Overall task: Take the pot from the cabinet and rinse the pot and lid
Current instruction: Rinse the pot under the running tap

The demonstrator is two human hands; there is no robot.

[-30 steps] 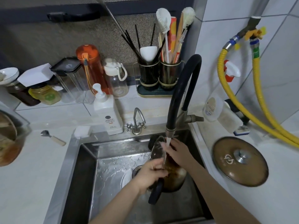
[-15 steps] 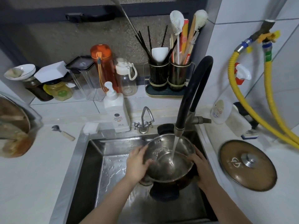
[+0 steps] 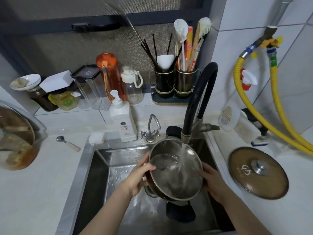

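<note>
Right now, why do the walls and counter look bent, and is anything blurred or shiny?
Head view: the wide-angle lens bows the tile lines and the counter edge toward the borders. The running water is streaked and blurs the inside of the pot. Soft glare sits on the wet sink floor and on the lid beside it. The left hand and right hand look reasonably sharp.

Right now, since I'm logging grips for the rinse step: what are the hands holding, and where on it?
The pot, held under the running faucet: left hand grips its left rim, right hand holds its right side.
</note>
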